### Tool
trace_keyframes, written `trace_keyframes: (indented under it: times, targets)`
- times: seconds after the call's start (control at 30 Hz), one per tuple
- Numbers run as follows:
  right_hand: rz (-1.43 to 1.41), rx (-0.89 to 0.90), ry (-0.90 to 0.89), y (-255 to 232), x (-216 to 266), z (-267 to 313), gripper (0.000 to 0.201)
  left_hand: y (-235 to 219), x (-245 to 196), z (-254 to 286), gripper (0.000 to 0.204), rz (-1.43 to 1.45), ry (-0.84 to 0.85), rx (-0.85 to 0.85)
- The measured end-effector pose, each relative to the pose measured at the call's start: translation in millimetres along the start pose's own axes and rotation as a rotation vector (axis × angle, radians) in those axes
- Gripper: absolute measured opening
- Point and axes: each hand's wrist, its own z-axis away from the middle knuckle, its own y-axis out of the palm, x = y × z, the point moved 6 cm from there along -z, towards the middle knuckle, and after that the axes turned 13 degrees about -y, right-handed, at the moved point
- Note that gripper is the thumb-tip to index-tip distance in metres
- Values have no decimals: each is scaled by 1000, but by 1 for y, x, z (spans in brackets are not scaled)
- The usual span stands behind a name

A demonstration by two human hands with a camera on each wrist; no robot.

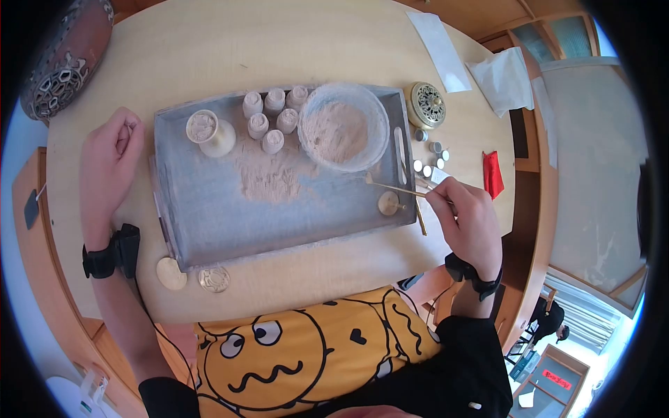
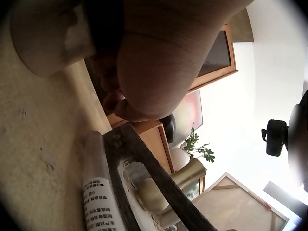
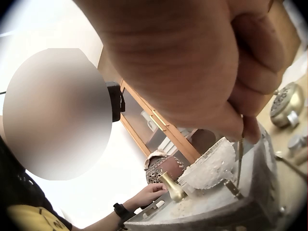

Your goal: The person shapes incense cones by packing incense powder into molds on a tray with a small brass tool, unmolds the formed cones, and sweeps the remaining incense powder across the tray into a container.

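My right hand point(image 1: 468, 212) pinches a thin brass tool point(image 1: 397, 188), whose small tip is over the grey tray point(image 1: 230, 226), just below the powder-filled bowl point(image 1: 339, 129). In the right wrist view, that hand point(image 3: 192, 62) has its thumb and finger on the thin shaft. To the left of the tray, my left hand point(image 1: 113, 159) has its fingers curled, with nothing visible in them. A brass vase point(image 1: 217, 139) topped with powder and several small powder-coated jars point(image 1: 272, 141) stand in the tray. Loose powder point(image 1: 272, 177) lies on its floor.
A small brass lidded piece point(image 1: 389, 203) is in the tray's right corner. Beyond the tray's right side are an openwork brass burner point(image 1: 426, 105), small pots point(image 1: 427, 171) and a red packet point(image 1: 493, 175). Two flat discs point(image 1: 213, 279) lie near the front edge; a large ornate vessel point(image 1: 66, 63) is back left.
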Motion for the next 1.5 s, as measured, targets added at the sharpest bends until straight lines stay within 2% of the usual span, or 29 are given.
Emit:
trace_keyframes:
  times: [0.13,0.47,0.53,0.7,0.87,1.0,1.23,1.5]
  targets:
    - [-62,-12,-42,9,3,-6,14,-1,-1,-1,13,21,-17,-17]
    - [-12,-29,-175,23,30,-28,14,-3,-6,1,14,18,13,-2]
    - [-4,-39,-185,26,36,-30,14,-5,-7,0,13,-10,-35,-18]
    - [1,-71,-178,14,43,-23,16,-1,-3,-1,13,12,-12,-23]
    - [114,-31,-69,-11,28,-8,12,-1,-4,-1,17,22,-4,-11]
    - [143,12,23,-15,6,1,16,-3,-4,0,14,11,-22,-16]
    - [59,1,52,-11,-9,0,15,-3,-5,-1,12,22,-10,-13]
    - [-33,0,-80,-2,-10,-12,14,-4,-5,-1,13,30,6,-30]
